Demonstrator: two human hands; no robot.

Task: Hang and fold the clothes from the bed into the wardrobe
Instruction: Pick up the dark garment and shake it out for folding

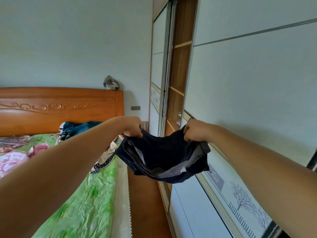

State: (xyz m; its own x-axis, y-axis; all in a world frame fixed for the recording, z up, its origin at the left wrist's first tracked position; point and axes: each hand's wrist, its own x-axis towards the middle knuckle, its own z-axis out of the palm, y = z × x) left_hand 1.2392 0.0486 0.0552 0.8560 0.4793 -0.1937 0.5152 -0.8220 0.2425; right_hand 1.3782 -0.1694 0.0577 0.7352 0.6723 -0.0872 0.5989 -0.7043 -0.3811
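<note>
A dark navy garment (163, 155) with a grey lining and a zip hangs in the air between the bed and the wardrobe. My left hand (133, 127) grips its left top edge. My right hand (195, 132) grips its right top edge. The wardrobe (179, 79) stands on the right with its sliding door drawn aside, showing wooden shelves. More clothes (80, 128) lie heaped on the bed (82, 194) near the headboard, with pink ones (15, 160) at the far left.
White sliding doors (253, 93) with a tree print fill the right side. A wooden floor strip (145, 203) runs between bed and wardrobe. The carved wooden headboard (60, 109) carries a patterned item (111, 83) on top. Several hangers lie at the bed's left edge.
</note>
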